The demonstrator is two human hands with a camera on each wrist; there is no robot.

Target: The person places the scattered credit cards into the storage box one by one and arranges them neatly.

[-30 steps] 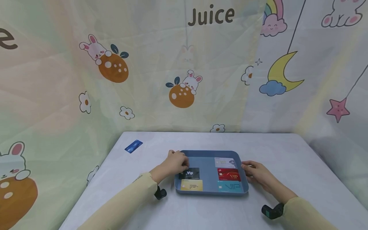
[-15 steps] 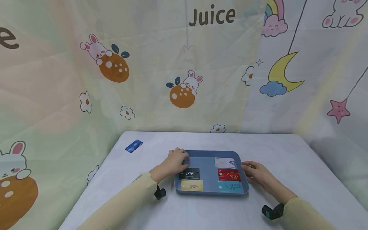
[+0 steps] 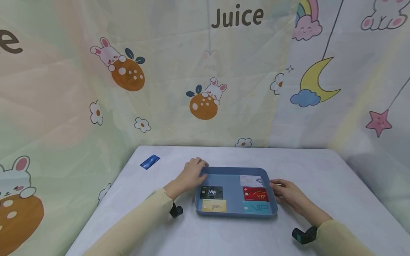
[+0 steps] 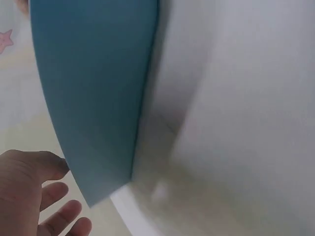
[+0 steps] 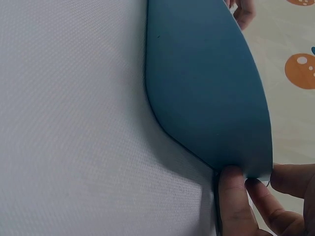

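Observation:
A blue-grey tray (image 3: 232,214) lies on the table, seen from outside in both wrist views. Inside, at its left, are a black "Vip" card (image 3: 211,192) and a gold card (image 3: 214,205). At its right lie a white card (image 3: 251,181), a red VIP card (image 3: 255,194) and a teal VIP card (image 3: 256,207). My left hand (image 3: 191,175) is at the tray's far left corner with fingers extended, its thumb by the rim in the left wrist view. My right hand (image 3: 289,193) holds the right rim between thumb and fingers (image 5: 234,196).
A blue card (image 3: 150,161) lies on the white table (image 3: 179,236), left of the tray near the far left corner. Printed cloth with rabbits and oranges hangs behind the table and at its sides.
My left hand has moved away from me and slightly left, from above the tray's left side to its far corner, and its fingers have straightened. The right hand stays at the rim.

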